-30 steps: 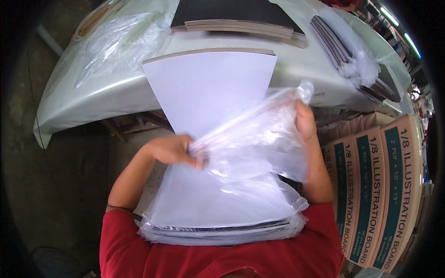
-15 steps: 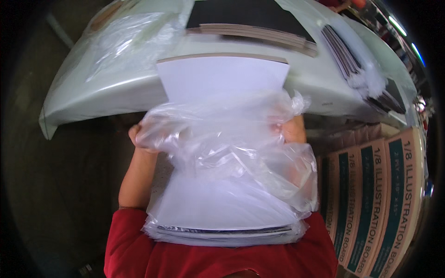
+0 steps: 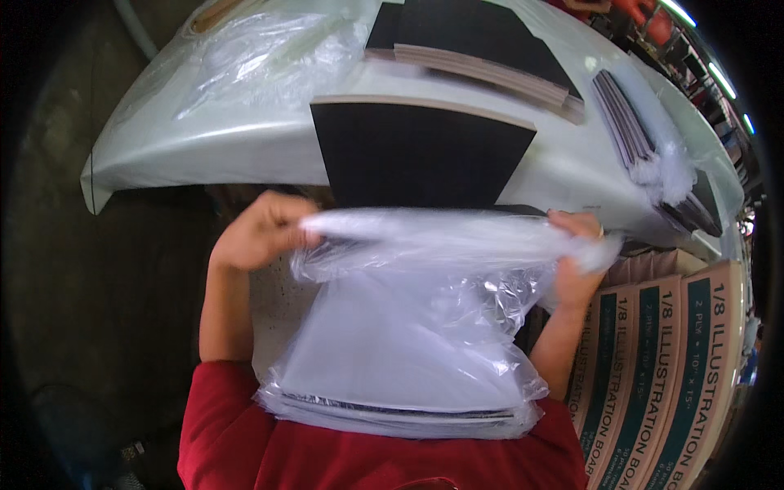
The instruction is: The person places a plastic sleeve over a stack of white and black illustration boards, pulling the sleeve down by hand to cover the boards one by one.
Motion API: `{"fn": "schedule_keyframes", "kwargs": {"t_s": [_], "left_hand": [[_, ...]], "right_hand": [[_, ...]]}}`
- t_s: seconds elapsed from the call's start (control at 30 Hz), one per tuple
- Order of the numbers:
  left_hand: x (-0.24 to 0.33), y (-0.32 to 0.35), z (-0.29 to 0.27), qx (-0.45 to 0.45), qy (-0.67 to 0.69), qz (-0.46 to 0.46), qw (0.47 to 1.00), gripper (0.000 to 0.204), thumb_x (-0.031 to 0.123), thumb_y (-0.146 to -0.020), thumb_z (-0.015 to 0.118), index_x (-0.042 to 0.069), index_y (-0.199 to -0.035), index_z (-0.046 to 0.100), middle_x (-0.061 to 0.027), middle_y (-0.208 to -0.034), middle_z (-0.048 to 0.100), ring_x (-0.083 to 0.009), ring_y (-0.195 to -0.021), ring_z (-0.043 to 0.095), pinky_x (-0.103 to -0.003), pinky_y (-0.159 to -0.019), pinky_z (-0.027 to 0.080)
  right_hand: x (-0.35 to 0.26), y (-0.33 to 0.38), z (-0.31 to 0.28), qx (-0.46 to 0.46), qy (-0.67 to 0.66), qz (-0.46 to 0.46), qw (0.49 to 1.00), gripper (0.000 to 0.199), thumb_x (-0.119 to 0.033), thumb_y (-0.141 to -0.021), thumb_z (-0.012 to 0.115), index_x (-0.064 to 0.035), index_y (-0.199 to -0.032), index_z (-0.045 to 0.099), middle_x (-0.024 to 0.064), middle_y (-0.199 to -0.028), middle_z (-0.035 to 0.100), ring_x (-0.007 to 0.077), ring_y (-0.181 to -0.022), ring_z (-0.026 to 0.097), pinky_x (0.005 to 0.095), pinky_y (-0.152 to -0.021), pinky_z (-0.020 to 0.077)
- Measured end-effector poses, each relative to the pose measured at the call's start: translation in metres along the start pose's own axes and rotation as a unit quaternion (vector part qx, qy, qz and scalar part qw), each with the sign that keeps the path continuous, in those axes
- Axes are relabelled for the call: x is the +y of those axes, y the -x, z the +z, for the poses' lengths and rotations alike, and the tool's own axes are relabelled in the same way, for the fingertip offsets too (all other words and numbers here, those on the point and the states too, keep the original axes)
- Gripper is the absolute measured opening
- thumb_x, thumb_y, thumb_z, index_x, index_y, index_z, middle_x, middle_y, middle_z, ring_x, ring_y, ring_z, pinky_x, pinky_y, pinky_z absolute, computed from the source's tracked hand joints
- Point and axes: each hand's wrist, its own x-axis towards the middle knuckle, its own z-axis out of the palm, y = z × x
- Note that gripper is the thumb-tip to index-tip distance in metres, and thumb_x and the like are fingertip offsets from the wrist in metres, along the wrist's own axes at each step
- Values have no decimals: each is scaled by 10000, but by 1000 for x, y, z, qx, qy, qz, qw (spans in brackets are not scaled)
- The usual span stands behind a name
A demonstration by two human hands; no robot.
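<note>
Clear plastic bag (image 3: 425, 233) is stretched crosswise between my two hands, gathered along its upper edge and blurred by motion. My left hand (image 3: 265, 233) pinches the gathered end on the left. At the other end my right hand (image 3: 576, 249) grips the plastic, with a loose tuft beyond its fingers. The lower part of the bag lies against my red shirt, around a stack of stiff boards with a white face (image 3: 384, 343) on top. Just past the plastic, a black-faced board (image 3: 420, 151) leans against the table edge; the bag hides its lower part.
The table (image 3: 196, 155) has a pale plastic cover. On it lie black boards (image 3: 482, 41) in a stack, crumpled clear film (image 3: 269, 65), and a plastic-wrapped bundle of boards (image 3: 625, 122) at the right. Brown cartons with green bands (image 3: 645, 359) stand close beside my right arm.
My hands have moved apart, drawing the loosely draped bag into a taut band. A black face shows at the table edge where a white one was. The view has shifted slightly.
</note>
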Motion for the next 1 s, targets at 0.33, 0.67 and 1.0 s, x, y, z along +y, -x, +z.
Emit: {"fn": "schedule_keyframes", "kwargs": {"t_s": [0.33,0.67,1.0], "left_hand": [[-295,38,63,190,361,-388,826,206,179,-829,486,53,-983,541,-70,-915,575,-200,-854,541,-337,-759,427],[-228,15,5,-133,-266,-222,928,265,261,-794,554,43,-938,597,-85,-872,594,-170,-766,547,-291,-705,441],[43,-84,82,134,-39,58,989,164,144,-832,537,-5,-764,553,35,-721,509,-30,-668,423,-195,-595,371]], "right_hand": [[136,114,71,-71,-273,590,756,282,-317,-731,616,-47,-799,575,-23,-569,474,115,-454,432,244,-439,370],[122,26,9,-90,-97,261,956,193,-203,-782,567,-31,-869,574,11,-662,547,80,-546,455,223,-489,367],[-50,-36,103,-201,-613,218,732,484,-270,-897,341,14,-1282,267,147,-1321,292,219,-1191,325,331,-989,252]]}}
